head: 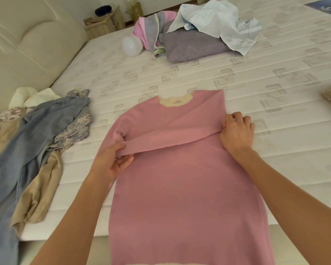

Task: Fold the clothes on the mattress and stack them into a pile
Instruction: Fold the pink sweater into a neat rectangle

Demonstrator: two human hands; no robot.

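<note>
While a heap of grey, tan and camouflage clothes (36,134) lies at the left, the pink top (180,178) lies flat on the mattress (180,73). The left hand (111,163) pinches the sleeve cuff folded across the chest; the right hand (236,131) pinches the fold edge. The collar label (177,101) is printed, apparently text, but unreadable.

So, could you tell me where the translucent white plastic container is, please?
Head view, far left of centre: the translucent white plastic container lies on the mattress, against the pink striped cloth.
</note>
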